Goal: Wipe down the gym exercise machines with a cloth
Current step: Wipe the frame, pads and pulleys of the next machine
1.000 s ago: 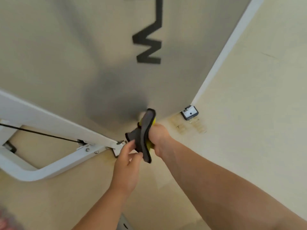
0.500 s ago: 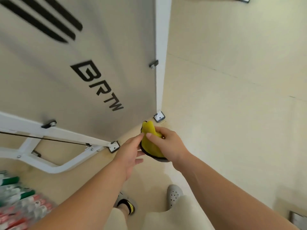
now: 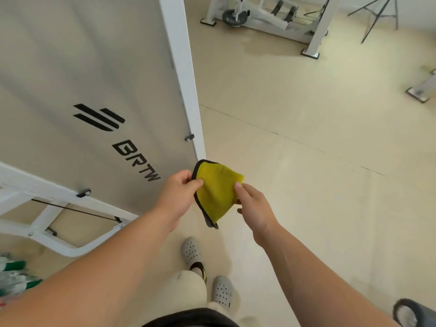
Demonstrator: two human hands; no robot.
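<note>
Grey clogs [image 3: 191, 251] on beige floor. Above them, L hand [image 3: 179, 193] pinches yellow cloth [image 3: 215, 192] at its black-trimmed edge; R hand [image 3: 254, 205] pinches opposite side. Cloth held mid-air, near BRTW panel [image 3: 94, 79] & white post [image 3: 182, 74]. Another machine [image 3: 262, 14] far back.

The cloth [image 3: 215, 192], bunched grey-side-out in the right hand [image 3: 253, 206] a second ago, now hangs spread yellow-side-up. The left hand [image 3: 175, 197] has moved from beside it to pinch its edge. The hands have drawn apart and risen off the floor.
</note>
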